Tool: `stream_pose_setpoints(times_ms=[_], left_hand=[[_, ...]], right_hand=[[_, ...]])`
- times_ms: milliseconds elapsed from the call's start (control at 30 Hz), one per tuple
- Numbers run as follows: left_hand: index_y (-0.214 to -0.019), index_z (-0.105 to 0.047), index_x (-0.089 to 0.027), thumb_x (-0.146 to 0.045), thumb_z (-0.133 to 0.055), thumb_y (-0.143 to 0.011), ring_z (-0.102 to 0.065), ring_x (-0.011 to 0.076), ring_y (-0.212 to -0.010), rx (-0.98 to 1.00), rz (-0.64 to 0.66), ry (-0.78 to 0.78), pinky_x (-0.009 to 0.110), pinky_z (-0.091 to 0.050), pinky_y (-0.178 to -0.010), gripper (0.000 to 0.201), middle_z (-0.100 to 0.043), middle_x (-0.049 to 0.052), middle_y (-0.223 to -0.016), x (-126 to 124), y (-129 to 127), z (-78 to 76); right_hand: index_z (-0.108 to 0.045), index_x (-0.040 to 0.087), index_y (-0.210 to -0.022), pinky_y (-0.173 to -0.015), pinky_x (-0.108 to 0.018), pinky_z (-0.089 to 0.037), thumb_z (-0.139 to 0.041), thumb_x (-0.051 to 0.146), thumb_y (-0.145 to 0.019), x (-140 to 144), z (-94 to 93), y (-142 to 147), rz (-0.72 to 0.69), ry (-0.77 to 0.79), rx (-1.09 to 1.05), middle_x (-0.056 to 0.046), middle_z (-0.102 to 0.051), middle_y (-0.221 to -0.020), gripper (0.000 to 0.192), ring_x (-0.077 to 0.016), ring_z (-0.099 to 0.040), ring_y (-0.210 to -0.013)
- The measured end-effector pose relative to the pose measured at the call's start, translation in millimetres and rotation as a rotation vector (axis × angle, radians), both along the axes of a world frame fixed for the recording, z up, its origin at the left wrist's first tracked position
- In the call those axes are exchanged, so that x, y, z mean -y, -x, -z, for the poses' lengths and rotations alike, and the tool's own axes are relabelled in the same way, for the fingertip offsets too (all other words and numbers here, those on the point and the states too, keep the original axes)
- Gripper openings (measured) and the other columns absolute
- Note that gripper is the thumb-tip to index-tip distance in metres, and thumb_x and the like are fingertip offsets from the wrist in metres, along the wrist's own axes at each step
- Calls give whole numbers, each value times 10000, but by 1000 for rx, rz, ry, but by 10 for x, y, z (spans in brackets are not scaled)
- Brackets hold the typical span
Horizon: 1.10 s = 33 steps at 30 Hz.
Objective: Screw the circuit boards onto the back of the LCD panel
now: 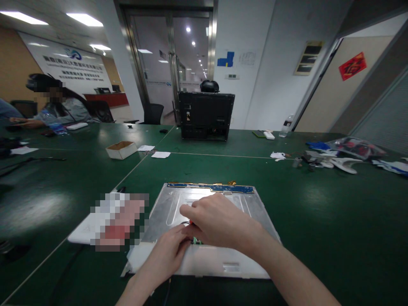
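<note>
A flat metal-backed display panel (pixel 207 261) lies on the green table in front of me. Along its far edge runs a blue circuit strip (pixel 197 186). My right hand (pixel 216 216) is over the panel's middle, fingers curled in a pinch round a small red-orange item (pixel 191 221), mostly hidden. My left hand (pixel 170 250) rests on the near left part, its fingertips pressed together beside the right fingers. What they hold, if anything, is hidden. Below the fingers a green circuit board (pixel 196 241) shows in part, with a dark wire (pixel 185 222) beside it.
Left of the panel lies a white item (pixel 81 231) beside a blurred patch. Farther off are an open box (pixel 121 150), paper slips (pixel 161 154) and a black monitor (pixel 207 114). Parts and bags (pixel 357 146) lie at right, near a bottle (pixel 286 125). A person (pixel 63 104) sits at far left.
</note>
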<state>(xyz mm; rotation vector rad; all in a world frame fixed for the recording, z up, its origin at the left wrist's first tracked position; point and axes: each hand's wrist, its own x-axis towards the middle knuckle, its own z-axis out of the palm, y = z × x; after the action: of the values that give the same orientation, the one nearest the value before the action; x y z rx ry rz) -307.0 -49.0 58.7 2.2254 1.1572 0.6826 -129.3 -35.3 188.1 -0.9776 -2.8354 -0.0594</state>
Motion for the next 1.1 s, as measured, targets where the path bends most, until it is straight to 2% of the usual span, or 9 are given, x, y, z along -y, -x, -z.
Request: stream_pose_setpoints(times_ms=[267, 500, 800, 1100], left_hand=[[-860, -598, -187, -66, -438, -810, -590, 193, -883, 28, 10, -10, 284, -457, -761, 207, -641, 48, -925, 1, -10, -19], [-873, -619, -180, -84, -441, -818, -600, 197, -843, 8, -12, -21, 288, -463, -732, 210, -648, 55, -887, 4, -7, 13], [-854, -586, -184, -84, -427, -820, -587, 197, -868, 16, 10, -5, 283, -452, -751, 191, -634, 56, -911, 13, -11, -21], [-875, -604, -185, -90, -437, -826, -600, 197, -863, 6, -2, 13, 279, -463, -738, 198, -642, 55, -915, 6, -14, -38]], right_hand=[[-487, 174, -898, -475, -272, -268, -546, 259, -753, 50, -49, -39, -73, 43, 3, -21, -598, -815, 178, -142, -530, -643], [-500, 187, -888, -473, -285, -233, -476, 250, -839, 21, 0, -5, -15, -27, -17, -13, -622, -747, 84, -153, -556, -623], [-493, 168, -912, -484, -273, -274, -551, 265, -751, 70, -77, -33, -51, 78, 22, -35, -603, -827, 197, -149, -542, -664], [-491, 185, -895, -481, -283, -216, -462, 251, -835, 11, 5, -11, 2, -13, -6, -17, -619, -751, 94, -141, -530, -607]])
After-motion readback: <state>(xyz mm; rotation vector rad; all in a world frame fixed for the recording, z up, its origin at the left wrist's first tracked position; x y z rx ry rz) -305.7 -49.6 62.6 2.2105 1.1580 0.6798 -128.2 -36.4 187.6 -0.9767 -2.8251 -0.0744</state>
